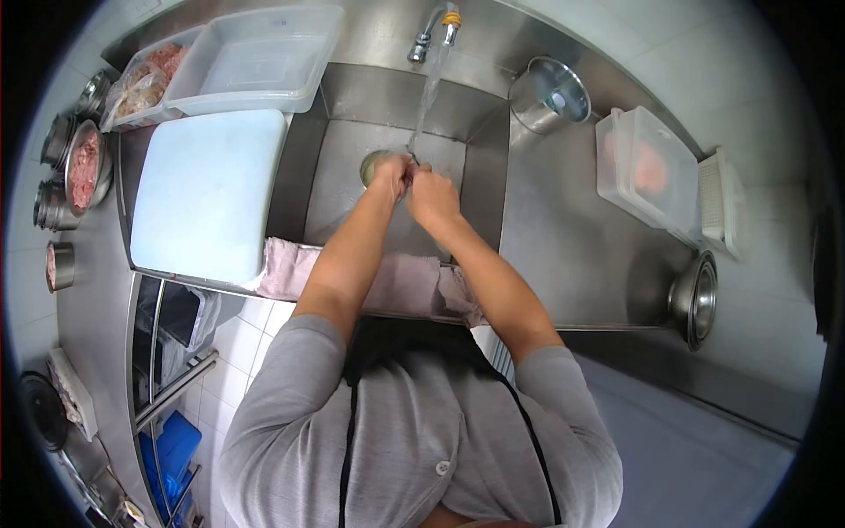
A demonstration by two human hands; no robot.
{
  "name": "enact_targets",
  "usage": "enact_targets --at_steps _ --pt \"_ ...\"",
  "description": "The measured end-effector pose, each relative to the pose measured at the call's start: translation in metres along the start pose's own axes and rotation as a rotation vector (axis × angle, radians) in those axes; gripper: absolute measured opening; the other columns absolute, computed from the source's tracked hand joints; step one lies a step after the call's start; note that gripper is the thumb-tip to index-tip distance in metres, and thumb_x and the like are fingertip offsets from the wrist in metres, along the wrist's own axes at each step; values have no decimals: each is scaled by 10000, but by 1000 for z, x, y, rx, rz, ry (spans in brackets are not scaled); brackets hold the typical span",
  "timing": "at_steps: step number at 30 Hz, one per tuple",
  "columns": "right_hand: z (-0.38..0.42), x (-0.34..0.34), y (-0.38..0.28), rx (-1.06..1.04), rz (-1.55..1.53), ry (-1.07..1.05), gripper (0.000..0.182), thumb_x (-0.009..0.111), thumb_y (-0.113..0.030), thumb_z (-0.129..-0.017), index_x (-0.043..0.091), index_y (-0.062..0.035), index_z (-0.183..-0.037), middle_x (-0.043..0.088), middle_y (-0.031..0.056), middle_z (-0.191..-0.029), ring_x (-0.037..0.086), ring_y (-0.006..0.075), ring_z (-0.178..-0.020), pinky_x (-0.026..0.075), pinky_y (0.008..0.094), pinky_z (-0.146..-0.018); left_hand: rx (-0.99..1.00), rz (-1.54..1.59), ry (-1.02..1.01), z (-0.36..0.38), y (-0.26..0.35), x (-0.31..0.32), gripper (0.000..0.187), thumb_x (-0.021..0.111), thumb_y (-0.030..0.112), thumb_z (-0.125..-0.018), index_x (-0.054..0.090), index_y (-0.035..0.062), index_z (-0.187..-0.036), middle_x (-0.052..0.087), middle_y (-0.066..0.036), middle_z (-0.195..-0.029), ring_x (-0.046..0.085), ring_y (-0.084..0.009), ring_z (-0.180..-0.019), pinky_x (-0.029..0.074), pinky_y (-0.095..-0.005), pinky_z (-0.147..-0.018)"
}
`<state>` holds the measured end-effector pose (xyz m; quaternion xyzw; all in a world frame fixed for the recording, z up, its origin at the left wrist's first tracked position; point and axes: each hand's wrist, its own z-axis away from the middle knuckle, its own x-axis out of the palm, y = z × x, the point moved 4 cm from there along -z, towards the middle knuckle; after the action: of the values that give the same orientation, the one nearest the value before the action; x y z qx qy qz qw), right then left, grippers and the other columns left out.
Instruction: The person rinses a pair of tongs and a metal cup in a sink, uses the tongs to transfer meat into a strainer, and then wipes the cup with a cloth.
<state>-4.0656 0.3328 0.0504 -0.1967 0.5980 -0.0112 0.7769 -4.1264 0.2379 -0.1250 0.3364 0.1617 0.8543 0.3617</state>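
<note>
Both hands are together over the sink basin (348,189), close to the falling water (428,101). My left hand (393,172) has its fingers closed, meeting the right hand at the fingertips. My right hand (433,197) is also closed, its fingers bent inward. A small dark, thin piece (414,157) sticks out at the fingers where the hands meet; its kind is too small to tell. Just left of and partly behind my left hand is a round, pale greenish thing (371,164) with a shiny rim, low in the basin.
The faucet (450,28) is running. A white cutting board (207,194) and an open plastic tub (255,57) stand left. A metal pot (550,94) and a lidded container (650,167) sit right. A pink cloth (400,283) drapes the front edge. Bowls of meat (85,167) stand far left.
</note>
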Motion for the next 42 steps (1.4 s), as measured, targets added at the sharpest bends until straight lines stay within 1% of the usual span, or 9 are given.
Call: enact_targets --at_steps 6,9,12,19,22,30,38,41,42 --pt "-6 16 35 305 -375 116 333 621 -218 -885 574 91 -999 679 277 -838 690 416 -831 546 470 -788 -42 -7 -78 57 -11 22 238 485 203 -1005 573 -4 -927 591 -103 -728 577 -199 -582 506 -354 -459" --pt "-19 40 45 179 -398 -41 293 594 -221 -894 631 69 -886 672 275 -790 691 401 -700 556 463 -681 14 -184 -52 76 -6 13 223 463 173 -997 569 -13 -935 602 -112 -721 602 -214 -573 547 -365 -470" --pt "-33 32 37 232 -381 107 269 619 -222 -857 692 33 -905 699 245 -959 668 413 -965 519 481 -840 -8 -269 -120 103 15 5 183 448 115 -979 567 -18 -937 615 -124 -730 628 -231 -564 592 -382 -499" --pt "-101 73 16 444 -851 -110 49 604 38 -792 621 68 -757 659 176 -735 666 279 -578 527 401 -484 217 -495 8 150 31 0 152 455 -6 -904 510 -34 -1044 584 -98 -750 546 -161 -514 475 -319 -414" --pt "-117 87 11 535 -1092 -168 67 573 75 -798 619 65 -750 660 165 -735 668 292 -571 546 420 -484 272 -566 89 163 40 -4 156 451 0 -907 508 -10 -1052 567 -85 -730 514 -141 -492 421 -307 -391" --pt "-112 55 5 584 -1024 -93 98 588 19 -821 633 42 -737 643 151 -664 671 283 -561 545 421 -475 248 -669 80 166 42 -4 133 464 8 -901 525 -9 -1017 565 -75 -694 522 -146 -493 424 -298 -395" --pt "-91 73 6 519 -1724 -448 536 462 -426 -1019 438 60 -1243 649 208 -990 667 306 -840 560 450 -691 -25 -142 -94 127 28 1 460 407 481 -1020 577 73 -894 573 -55 -661 542 -151 -498 454 -291 -404" --pt "-94 63 4 524 -1743 -373 538 406 -434 -1036 374 34 -1299 635 164 -897 627 289 -718 552 454 -650 -54 -236 -114 132 32 12 543 337 560 -1017 569 96 -854 559 -41 -638 536 -153 -494 451 -292 -406" --pt "-105 63 6 517 -1732 -230 522 356 -471 -1039 486 13 -1187 606 124 -802 581 253 -631 530 430 -584 -78 -345 -127 141 35 15 548 332 561 -1017 570 94 -857 558 -43 -637 533 -154 -490 451 -300 -405"
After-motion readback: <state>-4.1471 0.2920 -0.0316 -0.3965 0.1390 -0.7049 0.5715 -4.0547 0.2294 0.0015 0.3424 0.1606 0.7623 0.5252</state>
